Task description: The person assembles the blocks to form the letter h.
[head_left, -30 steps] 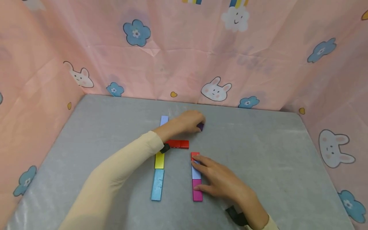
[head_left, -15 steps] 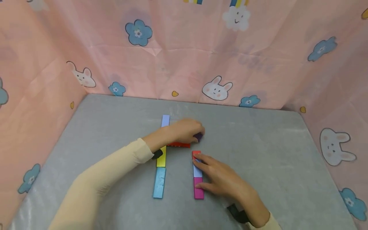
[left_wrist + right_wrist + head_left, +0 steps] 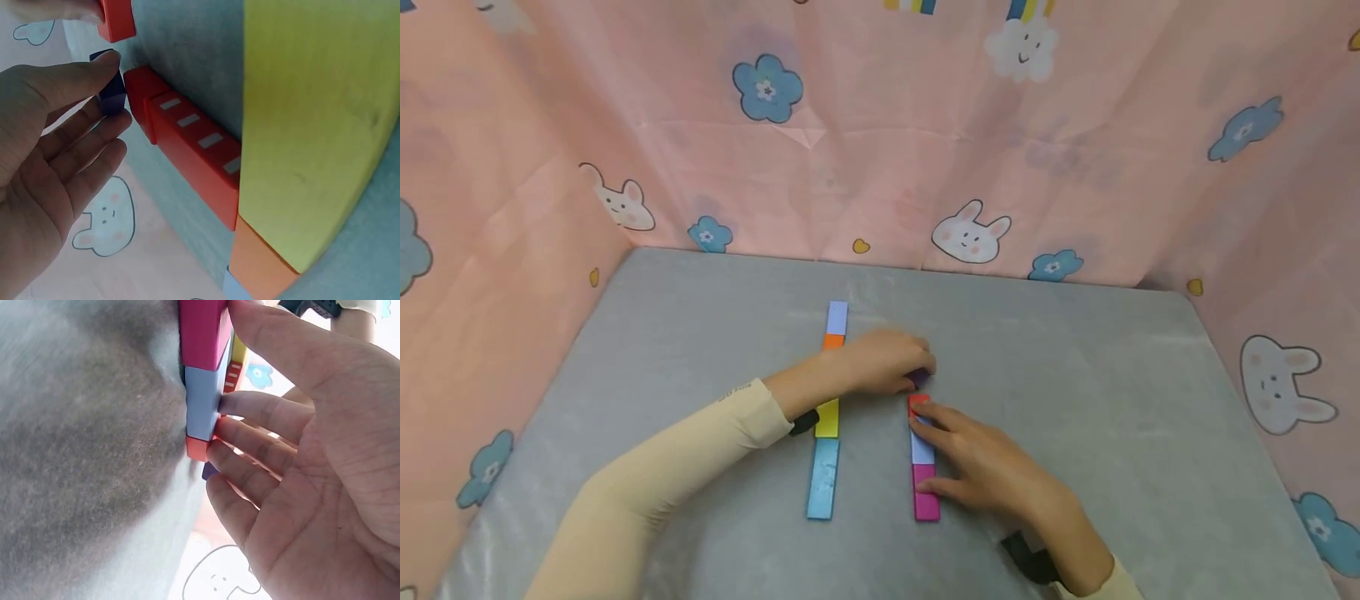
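My left hand (image 3: 883, 361) pinches a small dark purple block (image 3: 112, 94) between thumb and fingers. In the left wrist view that block is beside the end of a red block row (image 3: 194, 150) with white marks; whether they touch I cannot tell. My right hand (image 3: 992, 467) rests its extended fingers and thumb along a short column: a small red block (image 3: 197, 448), a light blue block (image 3: 203, 403) and a magenta block (image 3: 203, 334). The left column has light periwinkle (image 3: 837, 317), orange (image 3: 833, 341), yellow (image 3: 827, 418) and blue (image 3: 823, 479) blocks; my left arm covers part of it.
A grey cloth (image 3: 700, 333) covers the tabletop. Pink patterned curtain (image 3: 865, 167) hangs behind it and along both sides. A black wrist strap (image 3: 1030, 560) shows on the right arm.
My left hand has moved nearer to me with the purple block, from beyond the red row to just above the right column's far end. My right hand keeps its place on its blocks.
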